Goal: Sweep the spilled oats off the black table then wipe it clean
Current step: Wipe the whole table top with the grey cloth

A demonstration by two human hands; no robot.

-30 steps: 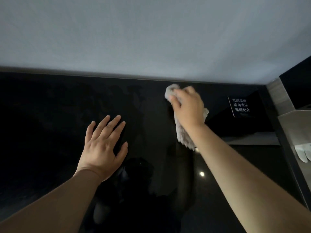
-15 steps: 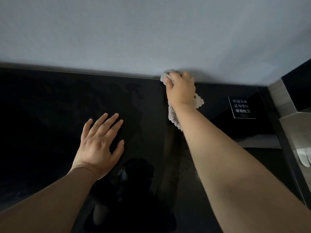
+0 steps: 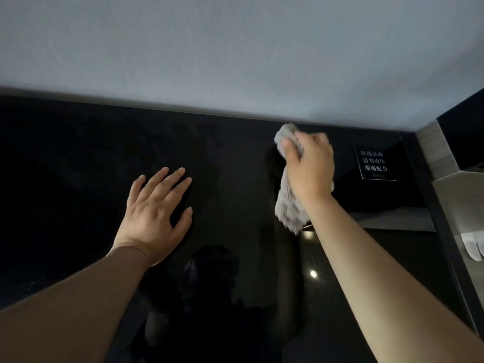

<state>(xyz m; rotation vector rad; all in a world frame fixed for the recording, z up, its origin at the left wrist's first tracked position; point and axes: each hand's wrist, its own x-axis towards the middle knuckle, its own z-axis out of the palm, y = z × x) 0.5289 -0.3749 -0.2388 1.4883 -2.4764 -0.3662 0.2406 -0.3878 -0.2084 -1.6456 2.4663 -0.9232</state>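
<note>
Has drawn the right hand (image 3: 310, 166) back from the far wall (image 3: 235, 61), nearer and a little to the right. Grips a grey cloth (image 3: 289, 205) in curled fingers (image 3: 290, 150), holding it against the black bench (image 3: 65, 179) near the far edge, loose end trailing nearward under the wrist. Keeps the left hand (image 3: 154, 213) flat on the bench, left of the cloth, fingers spread. Small black sign (image 3: 374, 161) just right of the cloth.

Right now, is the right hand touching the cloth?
Touching. Head view shows the right hand gripping the cloth, fingers curled round its bunched top.
</note>
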